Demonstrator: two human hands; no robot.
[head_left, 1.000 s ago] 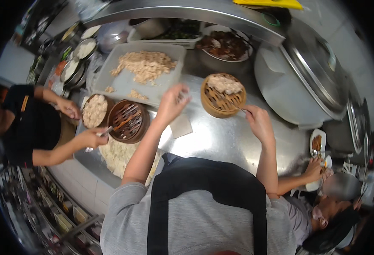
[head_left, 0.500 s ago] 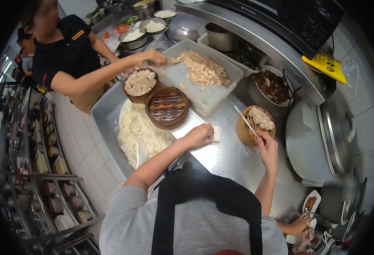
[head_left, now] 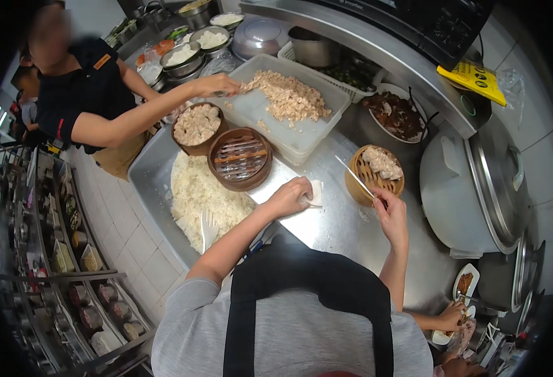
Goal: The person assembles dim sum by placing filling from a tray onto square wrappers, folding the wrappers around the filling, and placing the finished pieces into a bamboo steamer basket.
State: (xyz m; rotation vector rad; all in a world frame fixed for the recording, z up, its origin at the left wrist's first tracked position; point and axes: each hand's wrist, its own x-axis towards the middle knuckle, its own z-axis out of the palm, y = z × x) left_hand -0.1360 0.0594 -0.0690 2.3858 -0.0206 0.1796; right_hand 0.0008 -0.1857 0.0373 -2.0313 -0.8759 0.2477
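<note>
My left hand (head_left: 293,196) rests on the steel counter with its fingers curled and pinched at a small stack of pale square dumpling wrappers (head_left: 316,193). The fingers hide part of the stack. In my right hand (head_left: 392,217) is a thin metal spatula (head_left: 355,176), its blade pointing up and left. It crosses the near left side of a small bamboo steamer (head_left: 358,187). Several filled dumplings (head_left: 381,163) sit at the far side of that steamer, and its slats show in front of them.
A co-worker's hand (head_left: 221,85) reaches over a plastic tub (head_left: 242,113) of minced filling. Two round steamers, one full of dumplings (head_left: 196,124) and one with bare slats (head_left: 241,158), stand by a rice bin (head_left: 151,179). Large pot (head_left: 452,188) at right; another person's hand (head_left: 450,316) lower right.
My left fingers have shifted at the wrappers, and a wrapper edge now stands raised beside them. The right hand stays by the steamer with the spatula. The whole view has shifted slightly.
</note>
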